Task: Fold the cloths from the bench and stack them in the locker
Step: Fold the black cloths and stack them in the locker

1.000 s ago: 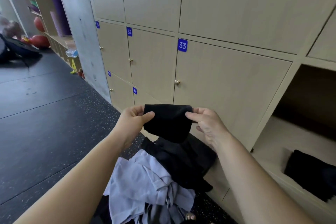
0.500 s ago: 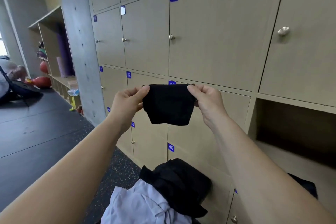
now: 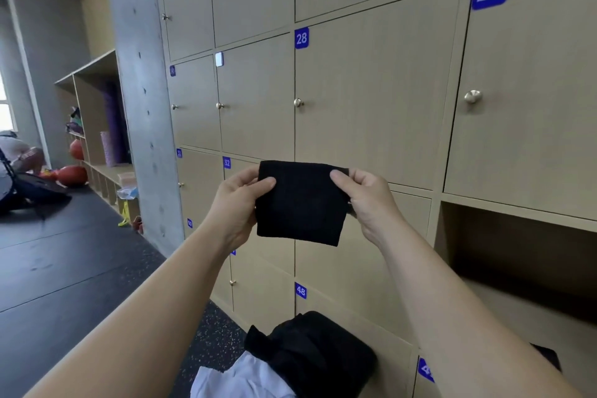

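Note:
A small folded black cloth [image 3: 302,203] hangs in the air in front of the locker wall. My left hand [image 3: 237,203] pinches its upper left corner and my right hand [image 3: 368,200] pinches its upper right corner. Below, at the bottom edge, lies a heap with a crumpled black cloth [image 3: 310,352] over a white cloth [image 3: 242,381]; the bench under it is hidden. To the right an open locker [image 3: 517,249] shows a dark inside, and a black cloth [image 3: 549,355] peeks out by my right forearm.
Shut wooden locker doors numbered 27, 28, 32 and 48 fill the wall [image 3: 371,90]. A concrete pillar [image 3: 142,107] stands left of them. Open shelves [image 3: 97,126] with balls and rolled mats lie far left, near a person on the dark floor [image 3: 64,268].
My view has tilted upward, so the pile slid to the bottom edge. Both hands lifted the black cloth higher before the lockers, still pinching its top corners.

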